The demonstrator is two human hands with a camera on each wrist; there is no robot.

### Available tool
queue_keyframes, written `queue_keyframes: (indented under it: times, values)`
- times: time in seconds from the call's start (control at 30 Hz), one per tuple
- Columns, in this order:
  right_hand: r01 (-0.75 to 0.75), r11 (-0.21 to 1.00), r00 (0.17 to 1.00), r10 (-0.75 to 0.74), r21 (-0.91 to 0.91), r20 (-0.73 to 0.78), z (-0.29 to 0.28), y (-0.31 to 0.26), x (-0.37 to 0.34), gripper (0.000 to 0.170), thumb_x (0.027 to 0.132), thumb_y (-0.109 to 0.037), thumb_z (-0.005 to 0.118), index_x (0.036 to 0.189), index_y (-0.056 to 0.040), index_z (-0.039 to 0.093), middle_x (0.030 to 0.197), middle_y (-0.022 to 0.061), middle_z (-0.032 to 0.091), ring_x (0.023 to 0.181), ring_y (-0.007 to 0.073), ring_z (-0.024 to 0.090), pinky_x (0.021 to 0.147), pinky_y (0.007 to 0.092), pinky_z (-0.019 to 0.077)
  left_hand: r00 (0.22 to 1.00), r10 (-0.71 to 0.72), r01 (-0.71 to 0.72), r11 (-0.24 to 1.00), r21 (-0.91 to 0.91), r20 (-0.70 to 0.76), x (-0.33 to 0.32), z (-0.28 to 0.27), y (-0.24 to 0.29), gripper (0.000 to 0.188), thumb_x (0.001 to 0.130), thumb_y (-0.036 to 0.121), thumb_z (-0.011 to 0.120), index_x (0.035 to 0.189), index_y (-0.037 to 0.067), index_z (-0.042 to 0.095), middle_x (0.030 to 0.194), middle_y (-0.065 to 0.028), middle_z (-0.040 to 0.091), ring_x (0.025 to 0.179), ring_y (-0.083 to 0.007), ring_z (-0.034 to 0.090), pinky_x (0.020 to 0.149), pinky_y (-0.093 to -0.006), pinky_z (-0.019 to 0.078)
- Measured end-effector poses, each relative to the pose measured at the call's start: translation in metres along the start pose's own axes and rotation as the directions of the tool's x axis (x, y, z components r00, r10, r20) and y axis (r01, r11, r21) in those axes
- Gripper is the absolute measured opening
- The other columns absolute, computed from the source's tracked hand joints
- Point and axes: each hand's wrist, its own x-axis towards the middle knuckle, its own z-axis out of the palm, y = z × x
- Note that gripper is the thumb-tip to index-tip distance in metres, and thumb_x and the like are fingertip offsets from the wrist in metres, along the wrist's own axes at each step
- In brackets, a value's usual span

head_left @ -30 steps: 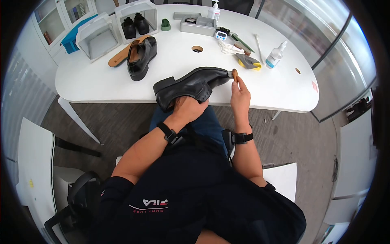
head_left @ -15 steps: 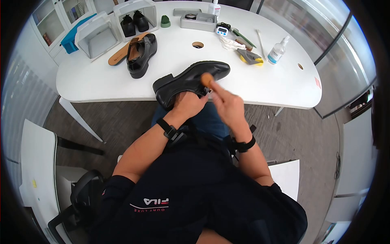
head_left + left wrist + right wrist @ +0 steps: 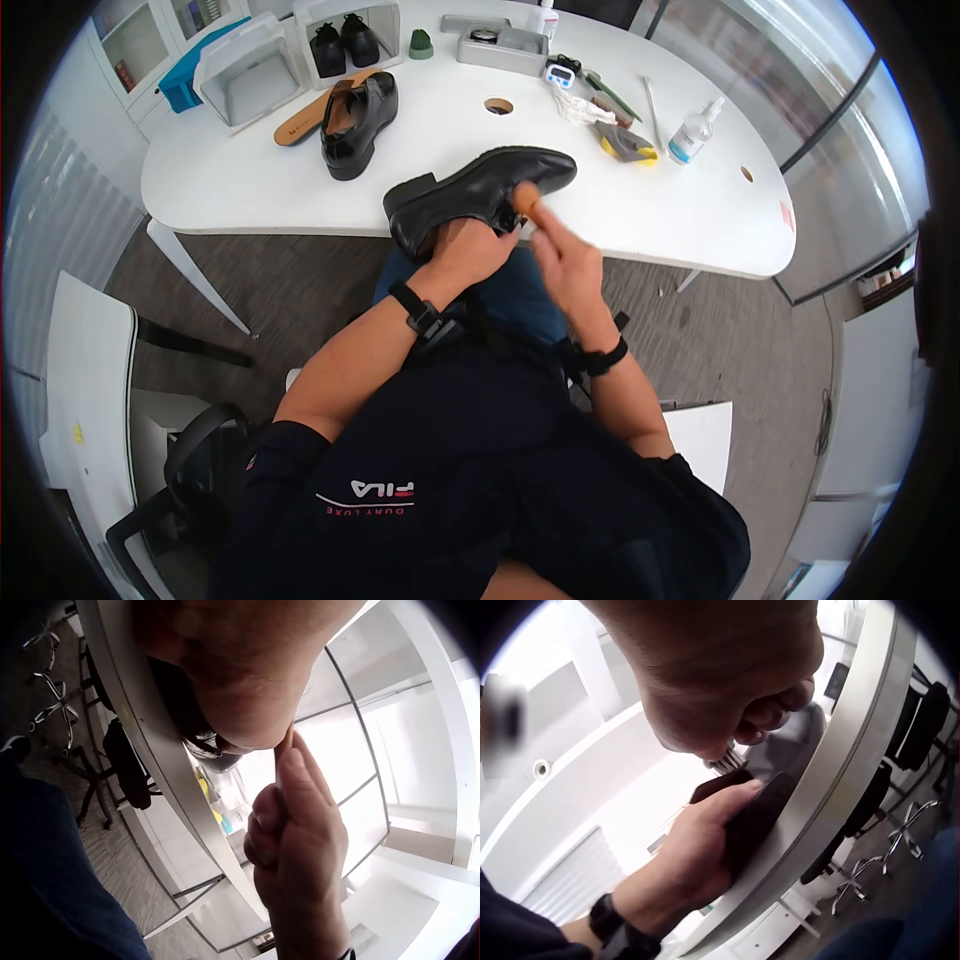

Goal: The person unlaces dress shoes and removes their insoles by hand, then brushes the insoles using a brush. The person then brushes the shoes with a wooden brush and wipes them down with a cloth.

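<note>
A black leather dress shoe [image 3: 455, 195] lies tilted over at the table's near edge, its toe to the right. My left hand [image 3: 470, 250] reaches into its opening and grips it, the thumb [image 3: 739, 796] on the outside near the lacing. A small wooden-handled brush [image 3: 526, 197] is pinched in my right hand [image 3: 570, 265], over the lacing area of the shoe. Its pale bristles [image 3: 729, 760] show close above the shoe in the right wrist view. Left of them the matching black shoe [image 3: 358, 125] stands upright on the table.
A wooden-backed brush [image 3: 300, 122] lies behind the upright shoe. Further back are white bins [image 3: 250, 90], one holding black shoes, a green brush [image 3: 420, 45] and a metal tin [image 3: 503, 55]. At right lie a grey-yellow cloth [image 3: 628, 145], white cloth [image 3: 580, 103] and spray bottle [image 3: 695, 132].
My right hand has swung the brush from the shoe's toe tip leftward to the lacing area, where it stays with a small shift. My left hand keeps its grip on the shoe.
</note>
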Motion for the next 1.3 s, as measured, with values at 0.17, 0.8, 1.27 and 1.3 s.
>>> queue_keyframes:
  times: [0.17,0.8,1.27,1.3]
  values:
    - [-0.053,0.999,0.995,0.052,0.012,0.084,-0.004,-0.019,0.008,0.037,0.099,-0.016,0.071,0.134,-0.0050,0.070,0.094,0.0207,0.076,0.081,0.0298,0.077,0.076,0.0362,0.0589,0.995,-0.041,0.043,0.999,-0.030,0.088,-0.002,-0.003,0.001,0.037,0.090,0.025,0.074,0.120,0.003,0.071,0.118,-0.0212,0.073,0.112,-0.0407,0.067,0.099,-0.0494,0.0522]
    - [0.152,0.924,0.926,-0.009,-0.351,0.377,0.017,-0.077,0.083,0.034,0.095,-0.030,0.070,0.128,-0.0216,0.074,0.082,0.0165,0.075,0.074,0.0379,0.072,0.066,0.0480,0.0576,0.978,0.188,-0.192,0.981,-0.034,-0.089,-0.010,0.029,-0.033,0.031,0.095,0.034,0.063,0.106,0.006,0.071,0.091,-0.0185,0.076,0.082,-0.0396,0.073,0.074,-0.0513,0.0576]
    - [0.474,0.819,0.809,-0.260,-0.323,0.528,0.095,-0.132,0.077,0.034,0.085,-0.013,0.064,0.118,-0.0160,0.068,0.067,0.0082,0.070,0.062,0.0284,0.072,0.054,0.0428,0.0535,0.998,0.037,-0.029,0.985,0.173,-0.044,-0.022,-0.008,-0.003,0.031,0.096,0.035,0.064,0.096,0.008,0.077,0.093,-0.0169,0.077,0.091,-0.0376,0.073,0.088,-0.0502,0.0542]
    - [0.456,0.820,0.822,-0.240,-0.345,0.516,0.093,-0.130,0.076,0.034,0.085,-0.013,0.064,0.118,-0.0160,0.068,0.067,0.0082,0.070,0.062,0.0284,0.072,0.054,0.0428,0.0535,0.997,0.055,-0.046,0.985,0.165,-0.053,-0.020,-0.005,0.000,0.031,0.096,0.035,0.064,0.095,0.008,0.077,0.093,-0.0169,0.077,0.091,-0.0376,0.073,0.088,-0.0502,0.0540]
